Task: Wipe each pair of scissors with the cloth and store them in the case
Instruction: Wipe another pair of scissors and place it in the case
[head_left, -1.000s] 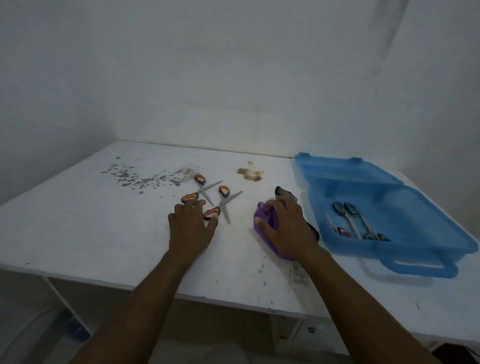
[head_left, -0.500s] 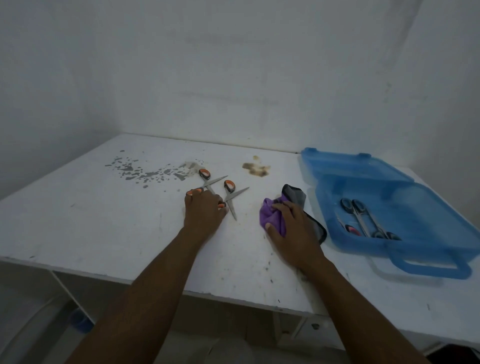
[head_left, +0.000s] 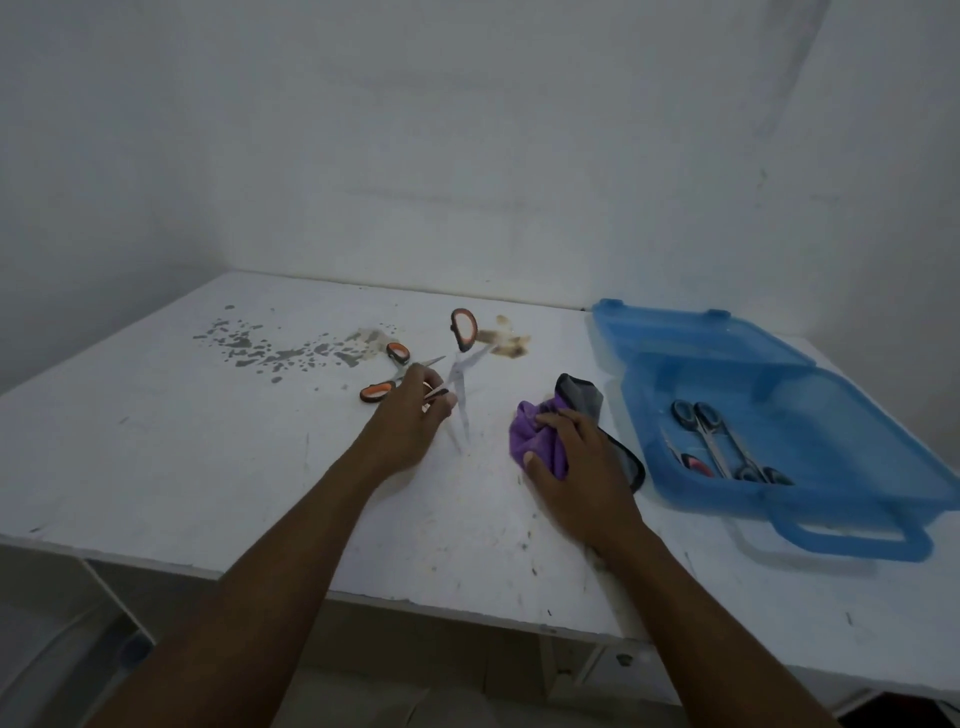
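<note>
Head view: left hand (head_left: 410, 418) holds scissors (head_left: 463, 332), right hand (head_left: 584, 470) grips purple cloth (head_left: 535, 434).

Dim, bluish cast; soft shadows; motion blur on lifted scissors (head_left: 460, 384); wide-angle bowing.

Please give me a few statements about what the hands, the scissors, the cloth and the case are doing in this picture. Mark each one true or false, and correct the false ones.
1. The left hand holds a pair of orange-handled metal scissors, tilted up from the white table. True.
2. The right hand lies flat and holds nothing. False: it grips the crumpled purple cloth.
3. The translucent blue plastic case is closed. False: its lid is open, and black-handled scissors lie inside.
4. A second orange-handled pair lies on the table beside the left hand. True.
</note>
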